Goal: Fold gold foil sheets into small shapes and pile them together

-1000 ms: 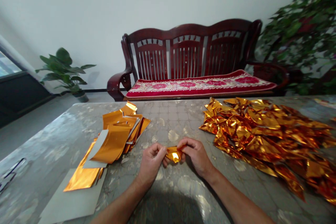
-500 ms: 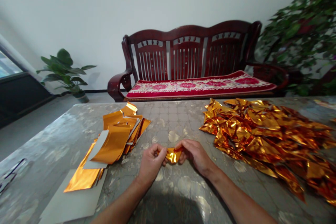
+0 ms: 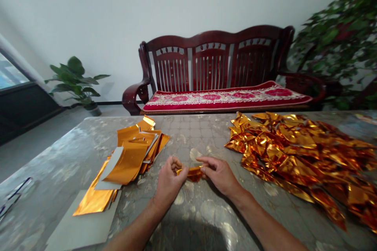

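Looks to me like a gold foil piece is being shaped, the next move wanting light, even pressure; over the tabletop the left hand clamps one end between its fingers, the right hand arched at the other, index outstretched, its grip unclear

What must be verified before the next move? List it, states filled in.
1. Small shiny gold foil piece held in the bare left hand: ok.
2. Bare right hand at the foil piece's right end: ok.
3. Right hand's grip firm: cannot tell.
4. Loose pile of flat gold and grey sheets squared up: not ok, fanned out.
5. Heap of crumpled gold foil shapes apart from both hands: ok.
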A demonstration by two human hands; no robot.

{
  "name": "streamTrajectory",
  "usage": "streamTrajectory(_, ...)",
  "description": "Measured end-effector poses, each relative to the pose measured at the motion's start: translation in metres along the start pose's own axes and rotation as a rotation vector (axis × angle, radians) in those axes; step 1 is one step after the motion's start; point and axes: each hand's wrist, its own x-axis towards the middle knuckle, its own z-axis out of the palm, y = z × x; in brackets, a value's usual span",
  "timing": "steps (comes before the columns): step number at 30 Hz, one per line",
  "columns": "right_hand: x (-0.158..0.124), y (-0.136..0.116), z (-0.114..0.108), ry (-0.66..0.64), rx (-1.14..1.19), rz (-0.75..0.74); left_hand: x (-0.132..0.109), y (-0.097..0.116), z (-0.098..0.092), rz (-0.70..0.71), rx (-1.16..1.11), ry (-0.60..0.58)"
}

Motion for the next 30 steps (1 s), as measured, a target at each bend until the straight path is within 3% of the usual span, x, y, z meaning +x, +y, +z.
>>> streamTrajectory(7, -0.002, -0.002, 0.000, 0.036, -0.192, -0.100, 0.004, 0.002, -0.002, 0.071, 0.109, -0.250)
streamTrajectory(10, -0.003, -0.001, -0.001, 0.035, -0.242, -0.141, 0.004, 0.000, -0.002, 0.076, 0.100, -0.300)
streamTrajectory(14, -0.005, -0.001, -0.005, 0.015, -0.316, -0.191, 0.003, -0.006, -0.004, 0.222, 0.153, -0.262)
streamTrajectory(20, -0.008, -0.011, -0.009, -0.136, -0.448, -0.383, -0.002, -0.012, -0.006, 0.498, 0.200, -0.196)
streamTrajectory(30, -0.008, -0.005, -0.010, -0.129, -0.682, -0.533, -0.004, -0.010, -0.004, 0.512, 0.200, -0.147)
